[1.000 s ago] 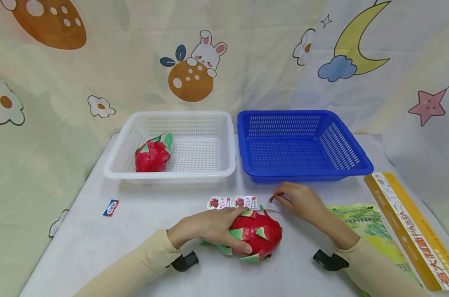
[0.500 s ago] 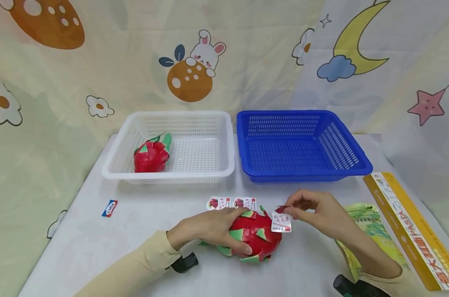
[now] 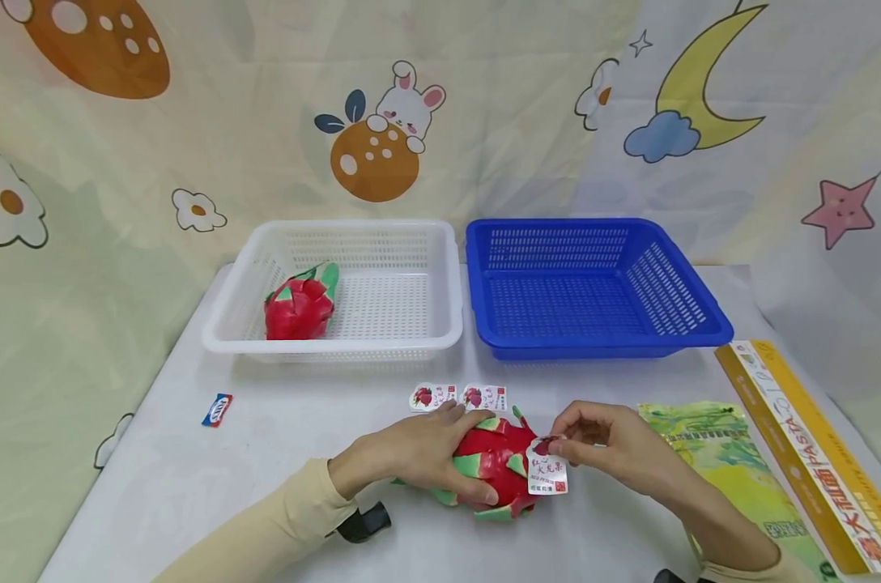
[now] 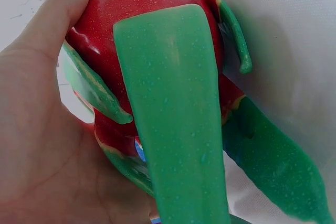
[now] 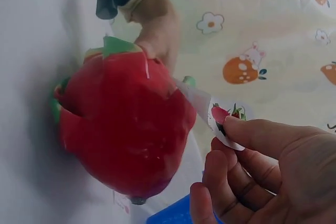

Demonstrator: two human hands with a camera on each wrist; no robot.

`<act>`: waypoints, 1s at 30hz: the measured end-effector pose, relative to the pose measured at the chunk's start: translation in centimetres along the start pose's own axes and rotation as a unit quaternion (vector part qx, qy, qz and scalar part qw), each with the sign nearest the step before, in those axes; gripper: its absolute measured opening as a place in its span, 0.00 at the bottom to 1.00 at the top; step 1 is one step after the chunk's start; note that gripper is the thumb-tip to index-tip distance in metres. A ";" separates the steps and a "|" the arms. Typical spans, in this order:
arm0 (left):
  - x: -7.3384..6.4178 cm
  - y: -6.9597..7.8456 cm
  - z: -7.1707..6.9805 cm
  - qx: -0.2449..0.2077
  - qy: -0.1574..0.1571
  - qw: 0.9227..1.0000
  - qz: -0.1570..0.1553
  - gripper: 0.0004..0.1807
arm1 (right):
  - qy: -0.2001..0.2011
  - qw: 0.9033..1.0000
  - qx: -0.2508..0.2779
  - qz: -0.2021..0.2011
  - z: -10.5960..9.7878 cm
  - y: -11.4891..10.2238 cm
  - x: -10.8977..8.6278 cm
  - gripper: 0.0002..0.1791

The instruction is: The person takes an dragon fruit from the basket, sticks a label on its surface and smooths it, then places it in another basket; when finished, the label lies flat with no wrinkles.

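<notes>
A red dragon fruit (image 3: 497, 463) with green scales lies on its side on the table. My left hand (image 3: 419, 453) grips its left part, thumb at the near side; in the left wrist view a long green scale (image 4: 170, 103) covers much of the fruit. Between thumb and fingertips my right hand (image 3: 611, 445) pinches a white printed sticker (image 3: 547, 478) by its top edge. The sticker hangs at the fruit's right end, and in the right wrist view it appears curled, with its lower edge near the red skin. Whether it sticks there I cannot tell.
Two more stickers (image 3: 484, 397) lie behind the fruit. At the back stand a white basket (image 3: 331, 346) holding another dragon fruit (image 3: 300, 308) and a blue basket (image 3: 601, 340). A small blue-red packet (image 3: 217, 410) lies left; a yellow-green bag (image 3: 739, 470) and pasta box (image 3: 812, 453) lie right.
My right hand has lifted the sticker off the table in front of the blue basket and brought it nearer, to the fruit's right end. My left hand has stayed on the fruit.
</notes>
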State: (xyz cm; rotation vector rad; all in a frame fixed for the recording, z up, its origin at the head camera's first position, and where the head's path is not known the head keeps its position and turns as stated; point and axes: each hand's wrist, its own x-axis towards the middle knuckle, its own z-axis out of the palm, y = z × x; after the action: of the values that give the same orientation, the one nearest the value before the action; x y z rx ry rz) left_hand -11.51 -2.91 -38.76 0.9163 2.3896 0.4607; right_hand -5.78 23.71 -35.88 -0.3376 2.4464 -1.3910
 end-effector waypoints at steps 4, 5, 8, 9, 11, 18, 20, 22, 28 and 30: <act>0.0 -0.2 0.1 0.003 0.007 1.000 0.015 0.51 | -0.006 1.000 -0.004 0.009 0.4 0.4 0.0 0.11; 0.1 -0.2 0.1 0.004 0.009 1.000 0.020 0.51 | -0.007 1.000 -0.008 0.009 0.6 0.5 0.0 0.11; 0.1 -0.3 0.2 0.004 0.015 0.999 0.030 0.51 | 0.003 1.000 -0.030 -0.001 1.2 0.8 0.0 0.10; 0.1 -0.3 0.3 0.004 0.017 0.999 0.032 0.51 | 0.009 0.999 -0.041 -0.005 1.4 0.9 0.0 0.10; 0.1 -0.3 0.4 0.004 0.019 0.999 0.032 0.51 | 0.023 0.998 -0.063 -0.005 1.7 0.9 -0.1 0.10; 0.0 -0.2 0.7 -0.005 0.028 0.999 0.024 0.53 | 0.070 0.991 -0.113 -0.021 2.7 0.9 -0.3 0.11; 0.0 -0.1 0.8 -0.006 0.030 0.999 0.026 0.52 | 0.081 0.989 -0.120 -0.031 2.8 1.0 -0.4 0.11; 0.0 -0.1 0.8 -0.010 0.031 0.999 0.028 0.52 | 0.089 0.988 -0.123 -0.034 3.0 1.1 -0.4 0.10; 0.0 -0.2 0.8 -0.023 0.029 0.999 0.029 0.52 | 0.123 0.983 -0.125 -0.056 3.5 1.7 -0.4 0.16; 0.0 -0.2 0.9 -0.024 0.029 0.999 0.031 0.52 | 0.131 0.981 -0.119 -0.080 3.6 2.1 -0.4 0.19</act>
State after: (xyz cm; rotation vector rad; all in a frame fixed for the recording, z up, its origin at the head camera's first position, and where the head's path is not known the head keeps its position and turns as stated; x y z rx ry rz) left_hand -11.14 -2.95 -39.58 0.9686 2.3967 0.5741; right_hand -4.20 22.04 -39.33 -0.4378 2.8704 -1.2736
